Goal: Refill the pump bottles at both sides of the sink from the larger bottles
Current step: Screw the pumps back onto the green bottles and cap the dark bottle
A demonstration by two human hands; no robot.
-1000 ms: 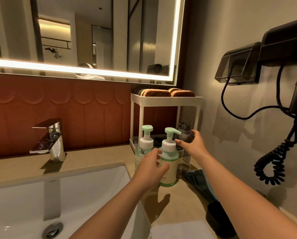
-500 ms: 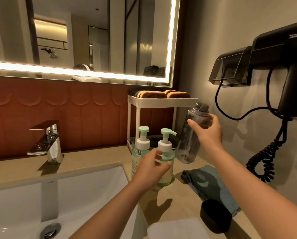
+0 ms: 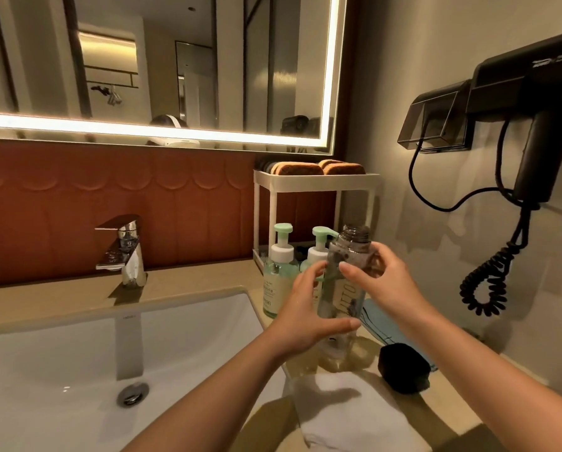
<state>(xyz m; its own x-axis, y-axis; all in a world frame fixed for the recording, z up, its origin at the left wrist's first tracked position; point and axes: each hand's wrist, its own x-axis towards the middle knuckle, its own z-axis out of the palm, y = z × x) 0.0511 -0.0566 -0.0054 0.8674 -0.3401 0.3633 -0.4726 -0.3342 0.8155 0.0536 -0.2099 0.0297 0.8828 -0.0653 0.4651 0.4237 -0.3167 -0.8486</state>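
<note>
You grip one clear, uncapped refill bottle (image 3: pixel 342 298) upright, left hand (image 3: pixel 305 316) low, right hand (image 3: pixel 385 283) high, right of the sink (image 3: pixel 181 340). Two mint-topped pump bottles (image 3: pixel 278 278) stand behind.

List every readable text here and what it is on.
Clear plastic bottle: large letters, roughly "UTTO", partly covered.
Green pump bottle nearer the tap: label print too blurred.
Black wall-mounted hair dryer: small marking, unreadable.
White ceramic sink: tiny mark, unreadable.

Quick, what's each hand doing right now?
Left hand: grips the lower part of the clear bottle.
Right hand: grips the same bottle's upper part.
</note>
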